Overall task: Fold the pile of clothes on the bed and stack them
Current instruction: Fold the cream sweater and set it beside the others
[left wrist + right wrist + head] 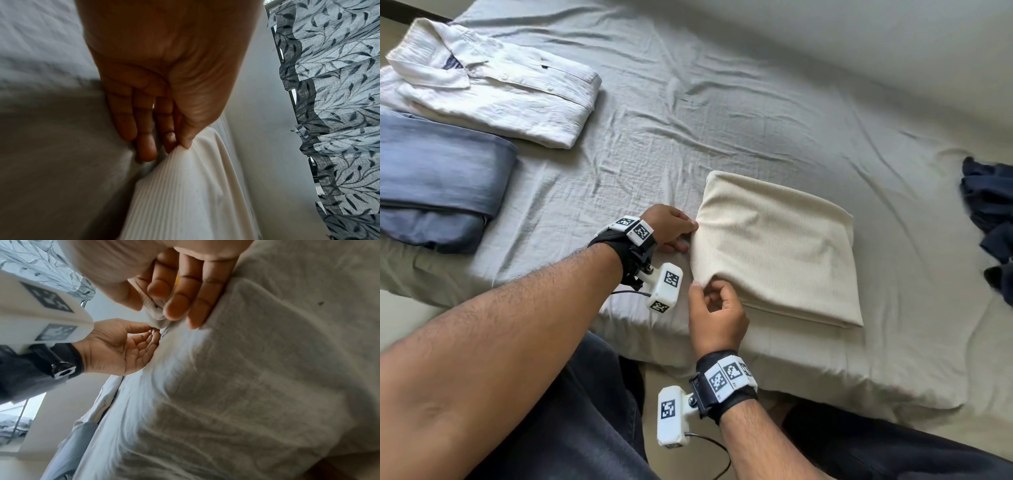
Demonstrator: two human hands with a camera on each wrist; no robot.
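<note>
A folded cream ribbed garment (777, 250) lies on the bed near its front edge. My left hand (671, 228) pinches its left edge between thumb and fingers; in the left wrist view the thumb and index finger of the left hand (180, 144) nip the ribbed cream garment (185, 194). My right hand (717, 308) pinches the near left corner; in the right wrist view the right hand (164, 305) holds a bunched corner of the cream garment (156, 313), with the left hand (123, 347) just beyond it.
A folded white shirt (493, 82) lies at the far left, with folded blue trousers (438, 181) in front of it. A crumpled dark navy garment (989, 212) lies at the right edge. The wrinkled grey sheet (688, 120) covers the bed. A leaf-patterned curtain (333, 97) hangs beyond.
</note>
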